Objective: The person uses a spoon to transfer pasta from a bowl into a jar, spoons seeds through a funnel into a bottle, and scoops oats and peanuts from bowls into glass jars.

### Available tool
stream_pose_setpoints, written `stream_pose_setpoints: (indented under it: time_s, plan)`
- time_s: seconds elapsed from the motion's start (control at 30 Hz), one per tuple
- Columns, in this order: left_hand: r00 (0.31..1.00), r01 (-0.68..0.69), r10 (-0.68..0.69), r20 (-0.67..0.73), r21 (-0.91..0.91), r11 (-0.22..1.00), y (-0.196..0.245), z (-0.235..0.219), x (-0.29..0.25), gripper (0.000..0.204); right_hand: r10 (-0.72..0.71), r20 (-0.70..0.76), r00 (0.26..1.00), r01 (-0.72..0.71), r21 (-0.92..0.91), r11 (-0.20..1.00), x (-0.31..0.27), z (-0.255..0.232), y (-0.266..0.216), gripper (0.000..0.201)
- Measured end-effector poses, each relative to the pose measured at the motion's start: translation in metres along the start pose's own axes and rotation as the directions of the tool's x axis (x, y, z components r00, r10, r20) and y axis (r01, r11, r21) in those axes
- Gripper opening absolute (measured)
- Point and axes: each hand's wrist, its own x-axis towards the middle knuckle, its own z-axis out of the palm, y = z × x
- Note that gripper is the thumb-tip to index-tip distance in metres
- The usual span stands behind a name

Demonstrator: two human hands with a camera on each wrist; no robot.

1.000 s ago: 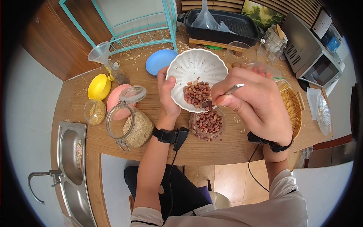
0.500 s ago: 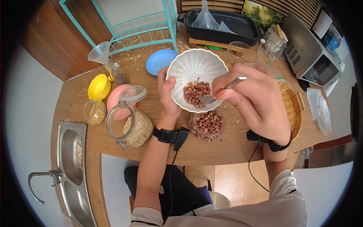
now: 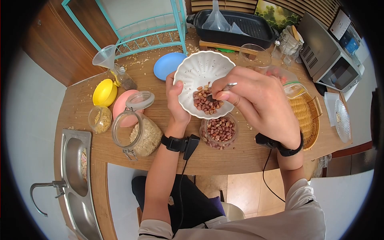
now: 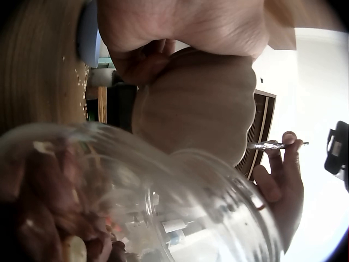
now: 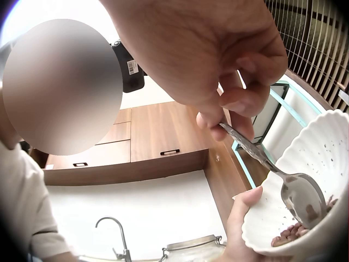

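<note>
A white fluted bowl (image 3: 198,72), tilted toward the person, has peanuts (image 3: 202,105) gathered at its lower side and dark specks on its wall. My left hand (image 3: 178,102) grips the bowl by its left rim, thumb on the inside. Between thumb and fingers my right hand (image 3: 260,104) pinches the handle of a metal spoon (image 5: 302,199), whose tip is among the peanuts. Right below the bowl stands a clear jar (image 3: 221,138) of peanuts, its opening partly covered by the bowl in the head view. In the left wrist view the bowl's underside shows over the jar.
Left of the jar, an open clip-lid jar (image 3: 138,134) of oats stands before a pink dish (image 3: 124,112). Yellow bowl (image 3: 105,92), blue plate (image 3: 170,66) and funnel bottle (image 3: 126,80) lie behind. A wicker basket (image 3: 306,120) sits at right, a sink (image 3: 76,160) at left.
The spoon was at the bowl's lower right, then lifted slightly, and now dips into the peanuts farther left. My right hand has shifted left; the bowl has moved slightly left too.
</note>
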Motion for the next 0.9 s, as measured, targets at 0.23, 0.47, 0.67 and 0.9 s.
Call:
stream_pose_setpoints:
  time_s: [0.23,0.47,0.67,0.9]
  plan:
    - [0.999,0.031,-0.031,-0.017,0.000,1.000,0.002,-0.001,-0.002,0.054,0.022,0.027,0.999,-0.021,-0.013,1.000,0.000,0.001,0.000,0.008]
    - [1.000,0.018,-0.018,-0.021,-0.005,1.000,0.000,0.000,-0.001,0.054,0.049,0.092,0.995,-0.049,-0.009,0.999,0.001,-0.004,-0.001,0.010]
    - [1.000,0.019,-0.019,0.002,-0.021,1.000,0.001,0.002,-0.001,0.056,0.009,0.060,0.998,-0.014,0.090,0.996,0.000,-0.004,0.002,0.017]
    - [0.999,0.037,-0.037,0.031,-0.006,0.999,-0.005,-0.009,0.002,0.057,0.035,0.068,0.997,-0.042,0.111,0.993,0.000,-0.008,-0.002,0.017]
